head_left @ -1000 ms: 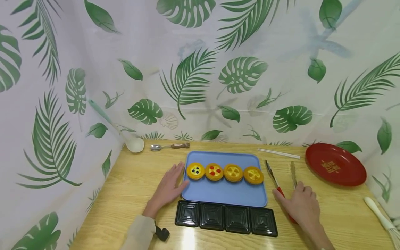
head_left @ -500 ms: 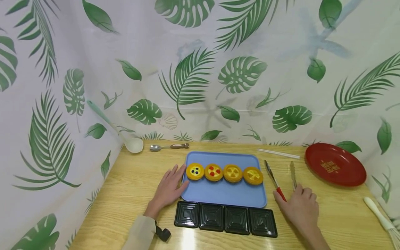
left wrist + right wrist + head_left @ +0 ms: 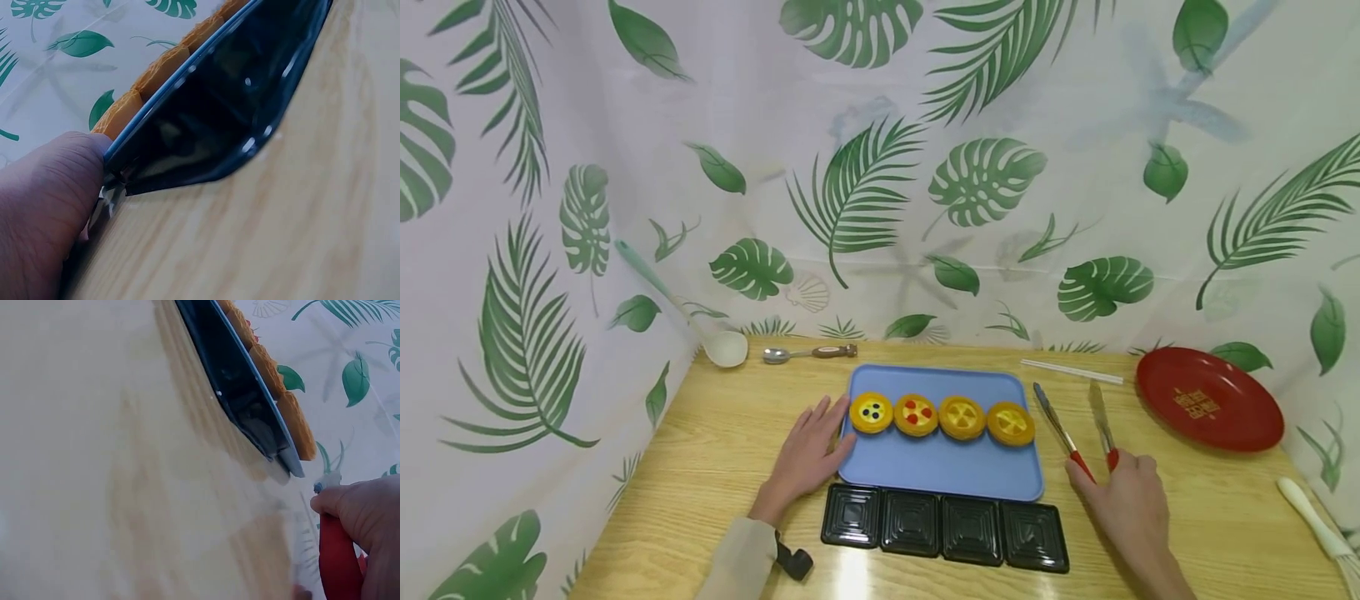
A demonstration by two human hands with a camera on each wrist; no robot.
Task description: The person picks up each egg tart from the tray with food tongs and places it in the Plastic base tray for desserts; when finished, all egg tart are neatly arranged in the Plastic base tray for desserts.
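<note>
My left hand rests at the left edge of a blue tray, fingers extended. In the left wrist view, the thumb lies right at the tray's rim. A row of several egg tarts crosses the tray: a blueberry-topped tart leftmost, then a red-berry tart, then yellow-topped tarts. Right of the tray, my right hand holds red-handled metal tongs, their arms spread apart and pointing away from me. The right wrist view shows the thumb along one red handle.
Several black square dishes line the tray's near side. Behind lie a spoon, a ladle leaning on the curtain, and white chopsticks. A red oval plate and a whisk are at the right.
The right hand has shifted slightly back along the tongs, exposing the second red handle. The tongs' right arm has tilted a little leftward. The left hand stays at the tray.
</note>
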